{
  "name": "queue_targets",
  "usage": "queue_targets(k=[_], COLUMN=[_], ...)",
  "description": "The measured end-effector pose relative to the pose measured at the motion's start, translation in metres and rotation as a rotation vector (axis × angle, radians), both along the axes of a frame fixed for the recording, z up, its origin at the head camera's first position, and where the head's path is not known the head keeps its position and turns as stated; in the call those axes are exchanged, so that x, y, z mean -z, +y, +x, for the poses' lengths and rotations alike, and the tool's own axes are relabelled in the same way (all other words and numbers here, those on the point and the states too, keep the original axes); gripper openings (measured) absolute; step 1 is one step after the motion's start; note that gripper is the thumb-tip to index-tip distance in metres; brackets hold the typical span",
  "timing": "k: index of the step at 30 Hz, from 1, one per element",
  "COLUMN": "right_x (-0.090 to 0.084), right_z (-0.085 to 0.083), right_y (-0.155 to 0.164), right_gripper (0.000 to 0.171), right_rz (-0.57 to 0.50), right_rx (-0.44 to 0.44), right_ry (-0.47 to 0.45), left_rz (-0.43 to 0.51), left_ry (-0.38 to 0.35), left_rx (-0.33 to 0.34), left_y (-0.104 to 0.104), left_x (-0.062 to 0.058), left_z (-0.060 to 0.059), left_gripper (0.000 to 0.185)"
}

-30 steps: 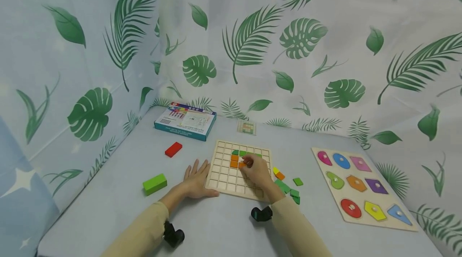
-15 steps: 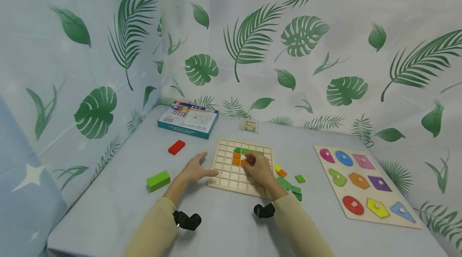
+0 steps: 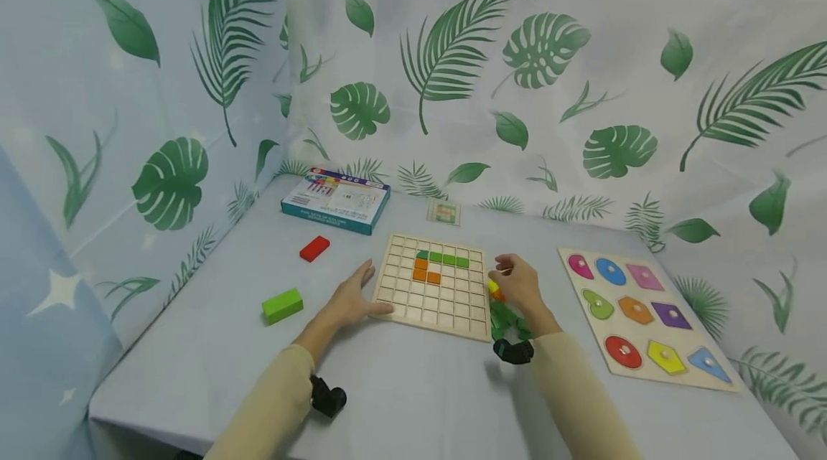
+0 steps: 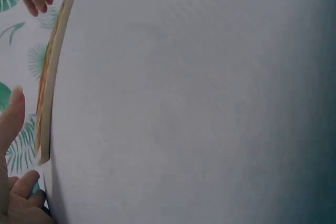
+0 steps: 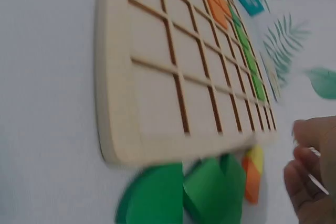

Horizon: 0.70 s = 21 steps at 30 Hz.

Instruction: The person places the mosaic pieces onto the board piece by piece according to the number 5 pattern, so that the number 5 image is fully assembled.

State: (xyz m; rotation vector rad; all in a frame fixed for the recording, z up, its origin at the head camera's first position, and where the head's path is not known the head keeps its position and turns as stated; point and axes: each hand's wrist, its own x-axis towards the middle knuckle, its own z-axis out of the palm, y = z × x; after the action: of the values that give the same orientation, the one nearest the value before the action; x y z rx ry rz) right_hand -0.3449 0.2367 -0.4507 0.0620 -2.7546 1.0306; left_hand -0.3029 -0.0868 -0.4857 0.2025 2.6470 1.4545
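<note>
A wooden grid board [image 3: 400, 302] lies mid-table, with light green tiles [image 3: 449, 259], a dark green tile [image 3: 423, 255] and orange tiles [image 3: 433, 278] in its cells. My left hand [image 3: 349, 302] is at the board's left edge, fingers spread and thumb by the near left corner. Beyond the right edge, my right hand [image 3: 519, 284] hovers with loosely bent fingers, nothing visible between them. Just below those fingers are a yellow piece [image 5: 255, 159] and an orange piece [image 5: 252, 182]. Several green pieces [image 5: 215, 190] lie beside the board, partly covered by the right hand in the head view.
Left on the table are a red block [image 3: 314, 249] and a green block [image 3: 282, 306]. A flat box [image 3: 336, 200] and a small pattern card [image 3: 444, 212] lie at the back. On the right is a knobbed shape puzzle [image 3: 636, 345]. Leaf-print cloth hangs behind.
My right hand has let go of an orange tile, which now sits on the board, and moved right to the loose pieces. My left hand has lifted from flat on the table beside the board.
</note>
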Motion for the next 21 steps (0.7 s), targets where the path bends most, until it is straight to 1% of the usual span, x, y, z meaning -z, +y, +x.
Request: queue_targets(k=[3, 5, 7, 10, 14, 18, 21], right_x=[-0.003, -0.003, -0.001, 0.003, 0.007, 0.007, 0.003], right_z=[0.001, 0.003, 0.003, 0.003, 0.002, 0.001, 0.002], right_y=[0.01, 0.014, 0.014, 0.012, 0.01, 0.009, 0.009], right_gripper=[0.039, 0.042, 0.045, 0.049, 0.049, 0.046, 0.047], right_rz=[0.035, 0.052, 0.062, 0.089, 0.122, 0.132, 0.136], right_rx=[0.016, 0.015, 0.011, 0.006, 0.01, 0.012, 0.035], right_ry=[-0.134, -0.199, -0.241, -0.249, -0.227, -0.222, -0.232], left_rz=[-0.043, -0.071, -0.104, -0.146, -0.218, -0.293, -0.347], left_ry=[-0.008, -0.01, -0.016, -0.005, 0.011, 0.006, 0.002], left_rx=[0.007, 0.023, 0.041, 0.076, 0.122, 0.16, 0.199], left_y=[-0.001, 0.0, 0.0, -0.001, -0.001, 0.0, 0.002], left_x=[-0.002, -0.003, -0.003, -0.003, -0.005, -0.008, -0.012], left_z=[-0.002, -0.002, -0.002, -0.002, -0.003, -0.006, -0.009], left_gripper=[0.11, 0.112, 0.115, 0.118, 0.116, 0.111, 0.109])
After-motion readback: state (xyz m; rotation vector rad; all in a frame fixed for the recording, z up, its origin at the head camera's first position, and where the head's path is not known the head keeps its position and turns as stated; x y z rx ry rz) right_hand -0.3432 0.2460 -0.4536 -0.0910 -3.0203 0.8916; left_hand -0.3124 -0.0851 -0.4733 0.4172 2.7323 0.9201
